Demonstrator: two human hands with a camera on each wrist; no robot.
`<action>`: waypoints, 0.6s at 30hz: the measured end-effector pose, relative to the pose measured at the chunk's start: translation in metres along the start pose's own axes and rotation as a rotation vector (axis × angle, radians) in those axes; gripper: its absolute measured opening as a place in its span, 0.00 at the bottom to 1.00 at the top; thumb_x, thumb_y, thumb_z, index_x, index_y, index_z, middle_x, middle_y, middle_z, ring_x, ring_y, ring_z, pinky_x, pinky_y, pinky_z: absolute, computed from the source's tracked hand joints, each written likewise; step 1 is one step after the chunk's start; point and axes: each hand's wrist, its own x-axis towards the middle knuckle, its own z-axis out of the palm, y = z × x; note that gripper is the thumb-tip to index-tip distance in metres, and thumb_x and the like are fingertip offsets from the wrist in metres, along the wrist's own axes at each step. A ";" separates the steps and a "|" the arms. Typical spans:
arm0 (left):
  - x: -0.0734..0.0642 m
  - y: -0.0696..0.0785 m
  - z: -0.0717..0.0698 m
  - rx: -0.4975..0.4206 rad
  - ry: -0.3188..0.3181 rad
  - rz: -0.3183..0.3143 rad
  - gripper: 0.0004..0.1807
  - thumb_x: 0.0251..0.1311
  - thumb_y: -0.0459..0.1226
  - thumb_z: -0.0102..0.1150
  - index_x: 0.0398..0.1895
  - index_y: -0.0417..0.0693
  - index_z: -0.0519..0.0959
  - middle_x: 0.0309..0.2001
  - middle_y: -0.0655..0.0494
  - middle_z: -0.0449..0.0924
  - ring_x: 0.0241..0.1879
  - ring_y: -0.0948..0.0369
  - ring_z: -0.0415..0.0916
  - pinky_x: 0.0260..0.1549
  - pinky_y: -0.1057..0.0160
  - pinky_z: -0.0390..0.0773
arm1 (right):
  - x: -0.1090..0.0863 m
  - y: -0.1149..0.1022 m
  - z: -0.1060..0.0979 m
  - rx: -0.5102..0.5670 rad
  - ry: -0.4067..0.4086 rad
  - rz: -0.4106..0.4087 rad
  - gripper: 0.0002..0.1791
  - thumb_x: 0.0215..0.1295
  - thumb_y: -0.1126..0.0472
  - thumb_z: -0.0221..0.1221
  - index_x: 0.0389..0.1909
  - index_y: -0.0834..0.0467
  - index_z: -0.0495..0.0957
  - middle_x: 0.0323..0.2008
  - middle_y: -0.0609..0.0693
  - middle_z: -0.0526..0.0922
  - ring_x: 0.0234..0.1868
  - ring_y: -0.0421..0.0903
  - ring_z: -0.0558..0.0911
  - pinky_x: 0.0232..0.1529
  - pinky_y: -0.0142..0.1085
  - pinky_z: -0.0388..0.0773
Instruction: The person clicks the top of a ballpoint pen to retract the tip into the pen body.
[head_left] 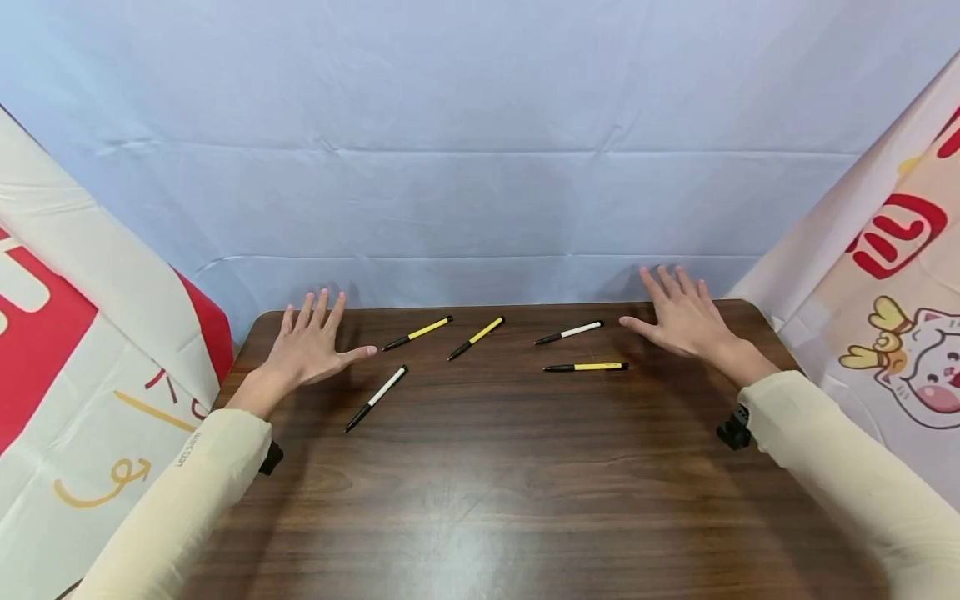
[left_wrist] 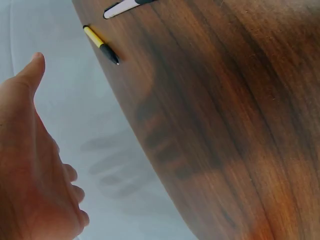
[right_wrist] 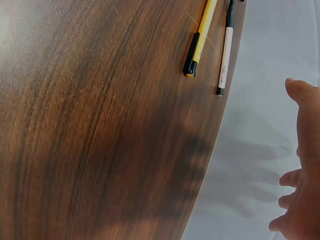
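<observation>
Fingers spread, my left hand [head_left: 309, 346] hovers over the table's far left corner, holding nothing. Nearest to it are a white pen [head_left: 377, 397] with black ends, lying slantwise, and a yellow pen [head_left: 417, 332]. Another yellow pen [head_left: 477, 337] lies at the middle. My right hand [head_left: 686, 321] hangs above the far right corner, its fingers straight and spread, with nothing in it. To its left lie a second white pen [head_left: 569, 332] and, closer to me, a third yellow pen [head_left: 586, 367]. Both wrist views show the hands apart from the pens [left_wrist: 101, 45] and the tabletop.
The dark wooden table [head_left: 450, 475] has rounded far corners. A pale cloth backdrop [head_left: 480, 192] hangs right behind its far edge. Printed cloths flank it, a red and white one [head_left: 82, 333] at left and one with a cartoon figure [head_left: 930, 358] at right.
</observation>
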 end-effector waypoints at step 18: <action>-0.008 0.005 0.010 0.016 -0.003 0.039 0.64 0.64 0.78 0.46 0.88 0.50 0.35 0.86 0.36 0.34 0.84 0.37 0.30 0.78 0.30 0.31 | 0.004 -0.022 0.008 -0.014 0.016 -0.054 0.58 0.73 0.24 0.51 0.87 0.56 0.43 0.83 0.70 0.46 0.82 0.74 0.43 0.76 0.75 0.41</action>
